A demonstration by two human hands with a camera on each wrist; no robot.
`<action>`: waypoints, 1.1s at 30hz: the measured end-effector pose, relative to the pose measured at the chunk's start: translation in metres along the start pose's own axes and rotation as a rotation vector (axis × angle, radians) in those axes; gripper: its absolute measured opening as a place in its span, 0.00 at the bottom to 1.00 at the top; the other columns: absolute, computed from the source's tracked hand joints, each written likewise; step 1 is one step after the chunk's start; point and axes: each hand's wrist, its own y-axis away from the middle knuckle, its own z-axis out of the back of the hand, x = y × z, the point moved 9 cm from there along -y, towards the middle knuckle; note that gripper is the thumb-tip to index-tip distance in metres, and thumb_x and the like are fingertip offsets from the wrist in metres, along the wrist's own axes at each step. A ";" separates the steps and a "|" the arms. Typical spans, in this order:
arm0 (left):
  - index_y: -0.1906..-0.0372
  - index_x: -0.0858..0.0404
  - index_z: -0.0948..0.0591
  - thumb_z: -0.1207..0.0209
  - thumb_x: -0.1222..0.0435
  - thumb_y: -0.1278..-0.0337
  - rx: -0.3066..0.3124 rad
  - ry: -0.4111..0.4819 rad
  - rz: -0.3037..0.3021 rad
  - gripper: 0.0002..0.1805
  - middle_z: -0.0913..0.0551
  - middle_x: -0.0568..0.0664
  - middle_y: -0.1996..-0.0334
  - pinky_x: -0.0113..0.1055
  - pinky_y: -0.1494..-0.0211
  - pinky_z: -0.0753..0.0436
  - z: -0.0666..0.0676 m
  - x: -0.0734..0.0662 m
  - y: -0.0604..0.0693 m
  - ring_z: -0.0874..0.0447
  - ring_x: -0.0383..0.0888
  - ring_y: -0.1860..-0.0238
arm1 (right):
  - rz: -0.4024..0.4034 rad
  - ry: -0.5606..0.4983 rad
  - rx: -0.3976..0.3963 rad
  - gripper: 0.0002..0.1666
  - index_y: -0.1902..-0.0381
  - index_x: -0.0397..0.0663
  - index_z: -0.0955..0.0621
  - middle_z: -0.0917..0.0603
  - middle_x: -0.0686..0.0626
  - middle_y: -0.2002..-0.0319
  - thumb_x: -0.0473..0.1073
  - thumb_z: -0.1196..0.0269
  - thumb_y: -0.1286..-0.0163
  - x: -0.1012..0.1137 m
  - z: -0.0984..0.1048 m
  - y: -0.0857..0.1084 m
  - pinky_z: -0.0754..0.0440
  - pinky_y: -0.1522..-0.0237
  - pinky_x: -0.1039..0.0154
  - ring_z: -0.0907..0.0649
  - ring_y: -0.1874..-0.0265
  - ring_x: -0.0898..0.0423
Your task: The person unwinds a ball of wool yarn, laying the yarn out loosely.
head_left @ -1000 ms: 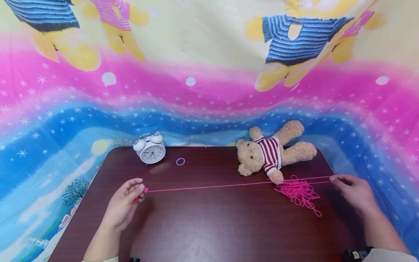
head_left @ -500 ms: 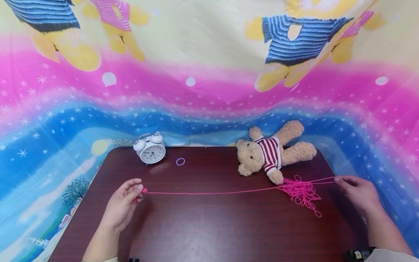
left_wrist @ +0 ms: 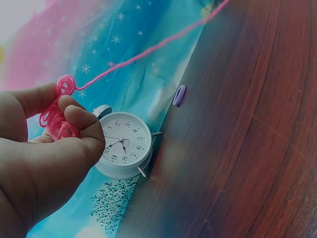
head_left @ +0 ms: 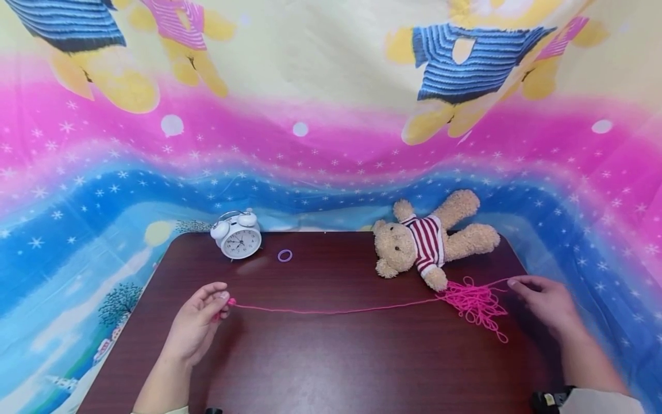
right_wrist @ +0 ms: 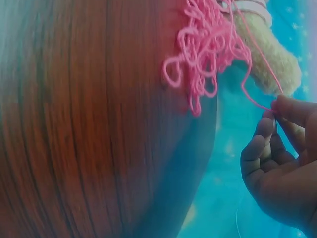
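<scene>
Pink yarn (head_left: 473, 300) lies in a loose tangle on the right of the table, against the teddy bear's paw. From it one strand runs left, sagging slightly, to my left hand (head_left: 193, 322). That hand grips a small looped bundle of the yarn (left_wrist: 59, 111) between thumb and curled fingers, as the left wrist view shows. My right hand (head_left: 548, 305) pinches a strand between thumb and forefinger just right of the tangle. In the right wrist view that hand (right_wrist: 287, 163) has its other fingers loosely bent.
A teddy bear (head_left: 428, 244) in a striped shirt lies at the back right of the dark wooden table (head_left: 320, 356). A white alarm clock (head_left: 240, 241) stands at the back left, with a purple ring (head_left: 285, 255) beside it. A printed cloth (head_left: 310, 155) hangs behind.
The strand between the left hand and the tangle has gone from taut to sagging. My right hand moved slightly right, then back left towards the tangle. The left hand has barely moved.
</scene>
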 end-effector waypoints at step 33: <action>0.45 0.63 0.27 0.41 0.69 0.25 0.021 0.001 -0.009 0.11 0.17 0.45 0.60 0.28 0.57 0.20 -0.018 -0.003 -0.002 0.18 0.37 0.61 | 0.175 0.064 0.179 0.19 0.43 0.49 0.14 0.13 0.48 0.61 0.51 0.33 0.26 0.081 -0.080 0.005 0.24 0.71 0.59 0.21 0.72 0.52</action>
